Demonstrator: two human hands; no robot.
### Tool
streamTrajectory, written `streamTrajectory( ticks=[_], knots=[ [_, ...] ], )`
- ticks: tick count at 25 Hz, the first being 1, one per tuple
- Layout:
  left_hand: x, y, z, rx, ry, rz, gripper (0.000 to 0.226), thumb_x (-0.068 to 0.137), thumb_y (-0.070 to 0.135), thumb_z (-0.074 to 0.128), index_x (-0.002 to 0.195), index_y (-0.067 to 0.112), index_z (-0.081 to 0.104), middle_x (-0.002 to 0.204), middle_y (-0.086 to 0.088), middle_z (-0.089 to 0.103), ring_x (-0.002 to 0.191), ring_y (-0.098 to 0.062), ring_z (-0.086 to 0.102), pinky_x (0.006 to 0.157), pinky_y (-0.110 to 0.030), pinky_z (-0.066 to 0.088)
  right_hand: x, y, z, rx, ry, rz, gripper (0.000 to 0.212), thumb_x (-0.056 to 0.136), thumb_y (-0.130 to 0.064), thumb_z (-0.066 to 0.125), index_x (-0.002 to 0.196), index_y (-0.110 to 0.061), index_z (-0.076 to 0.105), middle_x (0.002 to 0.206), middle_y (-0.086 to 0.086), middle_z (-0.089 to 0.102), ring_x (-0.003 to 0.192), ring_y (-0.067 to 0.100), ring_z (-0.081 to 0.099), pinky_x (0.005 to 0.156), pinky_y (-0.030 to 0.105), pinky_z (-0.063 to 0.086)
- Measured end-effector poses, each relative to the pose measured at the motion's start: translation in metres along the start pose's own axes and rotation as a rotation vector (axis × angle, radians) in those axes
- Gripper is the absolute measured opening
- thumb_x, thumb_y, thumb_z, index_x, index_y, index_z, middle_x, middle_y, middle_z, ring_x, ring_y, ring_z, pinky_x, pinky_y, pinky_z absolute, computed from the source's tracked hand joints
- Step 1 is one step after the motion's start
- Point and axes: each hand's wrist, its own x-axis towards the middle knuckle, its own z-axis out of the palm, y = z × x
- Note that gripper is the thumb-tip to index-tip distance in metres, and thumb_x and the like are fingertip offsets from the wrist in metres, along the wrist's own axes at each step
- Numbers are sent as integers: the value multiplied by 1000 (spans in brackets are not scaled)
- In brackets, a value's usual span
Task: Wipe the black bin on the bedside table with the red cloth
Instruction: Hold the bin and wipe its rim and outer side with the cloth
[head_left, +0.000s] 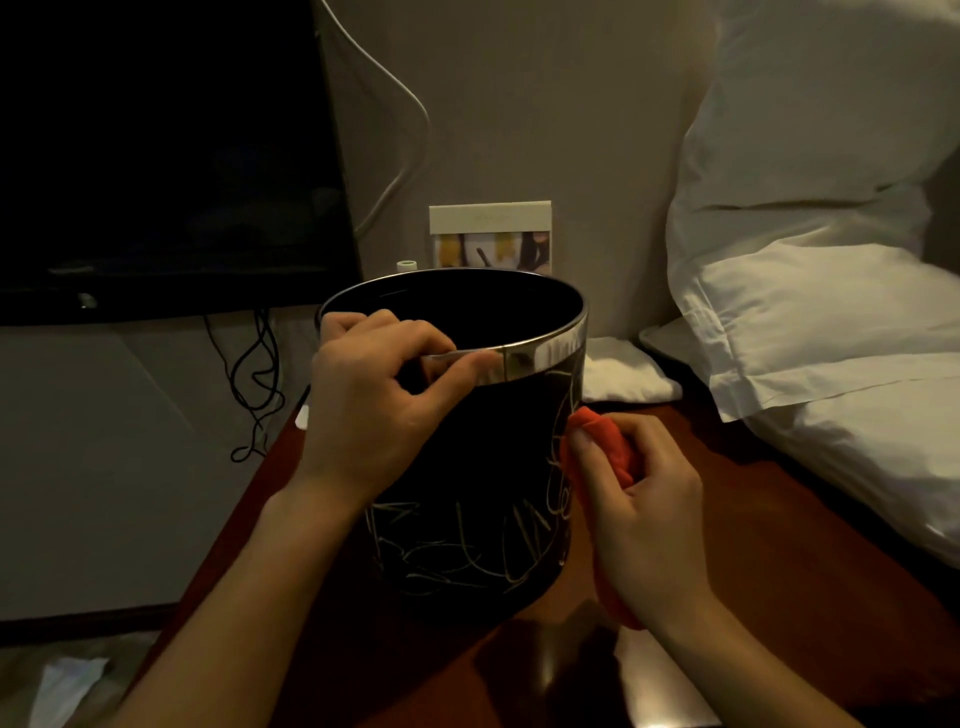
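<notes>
A: Left hand (379, 400) grips the bin (488, 457) at its rim, about nine o'clock on the opening, fingers curled over the edge into the inside and thumb pressed along the silver band outside

B: And the other one?

A: Right hand (641, 499) holds the cloth (605, 452), bunched in curled fingers, pressed to the bin's side at three o'clock, roughly mid-height. A tail of cloth hangs below the palm toward the table (779, 545)

B: Where does the bin stand?

A: Upright on the table, near its middle, open top facing up. Its black wall carries pale scribbled lines, densest low on the front and up the right side next to the cloth

B: What lies around it?

A: At twelve o'clock behind the bin, a card (491, 236) stands against the wall, and just left of it a small white cap (408, 265) peeks over the rim; I can't tell what it belongs to. At two o'clock a small white pouch (626, 374) lies on the table, near the bin. Pillows (810, 291) fill the three o'clock side, stacked and overhanging the table edge. At ten o'clock a dark screen (166, 156) hangs on the wall, black cables (254, 379) dangling beneath it, and a white cable (410, 104) curves down the wall beside it

B: Anything on the floor?

A: At seven o'clock, something pale and crumpled (67, 680), possibly plastic; too dim to say
</notes>
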Motion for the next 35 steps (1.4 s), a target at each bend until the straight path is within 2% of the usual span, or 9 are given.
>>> streamTrajectory(
  ticks=[3, 7, 11, 15, 22, 28, 33, 35],
  knots=[
    [1, -11, -6, -38, -18, -9, 27, 83, 54, 63, 71, 30, 58, 67, 17, 54, 66, -3, 50, 78, -24, 33, 6, -12, 5, 20, 29, -53, 13, 95, -35, 65, 96, -22, 65, 88, -8, 64, 81, 7, 61, 66, 12, 43],
    [1, -12, -4, -34, -16, -8, 31, 81, 53, 65, 67, 26, 60, 64, 16, 53, 63, -3, 48, 76, -22, 32, 29, -35, 9, 87, 132, -159, 8, 94, -23, 69, 97, -22, 61, 85, -4, 64, 78, 11, 62, 66, 18, 47],
    [1, -14, -3, -41, -21, -16, 30, 80, 55, 64, 66, 29, 57, 64, 14, 53, 65, -8, 50, 75, -27, 33, 23, -36, 14, 36, 82, -262, 10, 93, -15, 70, 93, -22, 63, 84, -1, 61, 75, 9, 57, 64, 13, 40],
    [0, -15, -1, -44, -4, -17, 31, 80, 56, 63, 66, 30, 57, 63, 14, 53, 65, -8, 49, 75, -25, 32, -9, -17, 14, -23, -63, -226, 7, 90, -18, 69, 96, -17, 67, 91, -8, 60, 81, 1, 56, 67, 6, 39],
    [2, -16, -2, -24, -9, -22, 28, 80, 56, 63, 68, 31, 56, 65, 15, 53, 66, -6, 49, 76, -18, 30, 29, -45, 16, 25, 106, -295, 3, 92, -14, 70, 93, -16, 67, 84, -5, 59, 78, 2, 55, 69, 6, 37],
    [1, -16, -2, -26, -2, -15, 29, 79, 55, 64, 66, 30, 56, 63, 16, 52, 64, -3, 47, 77, -17, 29, -15, -9, 18, -77, -94, -264, 14, 89, -18, 70, 102, -13, 68, 97, -9, 58, 88, -2, 57, 72, 2, 38],
    [2, -16, -2, -22, -13, -9, 29, 80, 52, 64, 67, 27, 58, 65, 17, 54, 67, -4, 49, 78, -15, 29, 19, -18, 10, -73, 26, -303, 8, 92, -14, 71, 97, -9, 69, 91, -3, 61, 85, 0, 55, 73, 6, 37],
    [3, -17, -3, -26, -16, -1, 28, 81, 52, 64, 68, 28, 58, 65, 17, 54, 65, -3, 48, 78, -16, 29, 14, -16, 13, -46, 26, -287, 7, 93, -15, 69, 98, -10, 69, 91, -4, 61, 83, -1, 55, 71, 6, 37]
  ],
)
